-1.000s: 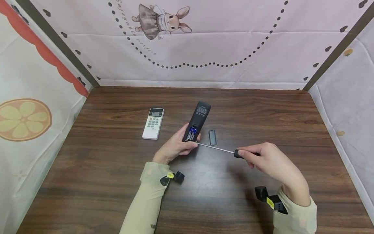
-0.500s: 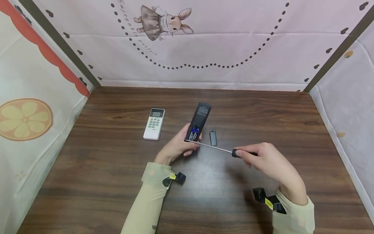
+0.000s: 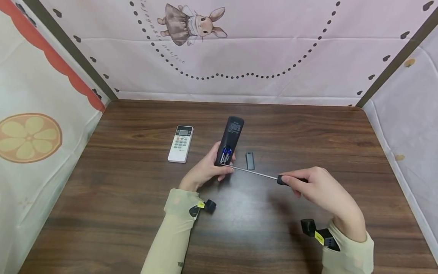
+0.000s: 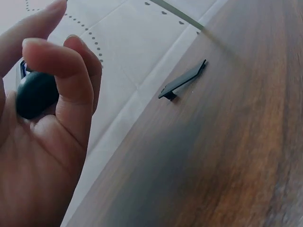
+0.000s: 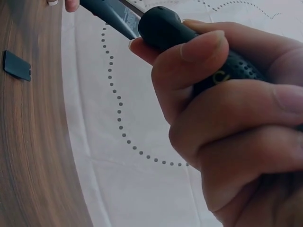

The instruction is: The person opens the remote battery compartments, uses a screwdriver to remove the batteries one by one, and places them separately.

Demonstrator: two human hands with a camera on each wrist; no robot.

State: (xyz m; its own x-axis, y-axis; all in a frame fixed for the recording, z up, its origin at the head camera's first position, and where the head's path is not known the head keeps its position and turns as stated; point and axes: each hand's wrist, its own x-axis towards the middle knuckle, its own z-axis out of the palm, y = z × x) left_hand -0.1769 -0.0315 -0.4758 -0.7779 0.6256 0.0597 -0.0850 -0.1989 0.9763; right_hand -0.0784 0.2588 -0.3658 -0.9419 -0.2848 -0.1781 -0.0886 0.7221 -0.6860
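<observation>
sleeves (image 3: 176, 232): pale greenish, on both arms, with a little black camera (image 3: 210, 206) strapped at each wrist
right hand (image 3: 318, 186): gripping the screwdriver (image 5: 163, 29) by its chunky black handle, fingers curled right round it
screwdriver: long thin metal shaft pointing left, far end at the bottom end of the black remote (image 3: 233, 133), can't really tell what the tip touches
left hand (image 3: 205, 167): wrapped round the lower part of the black remote, thumb right by the shaft
black remote: in that left hand, back side up, slanted a bit, battery bay uncovered
batteries (image 3: 226, 154): blue and silver, sitting side by side in the bay
loose cover (image 3: 250, 161): small dark rectangle on the wood table (image 3: 308, 137), just right of the black remote
white remote (image 3: 180, 144): lying buttons up, left of the black one
back cloth (image 3: 256, 53): pinkish, dotted line, sideways rabbit in a dress
</observation>
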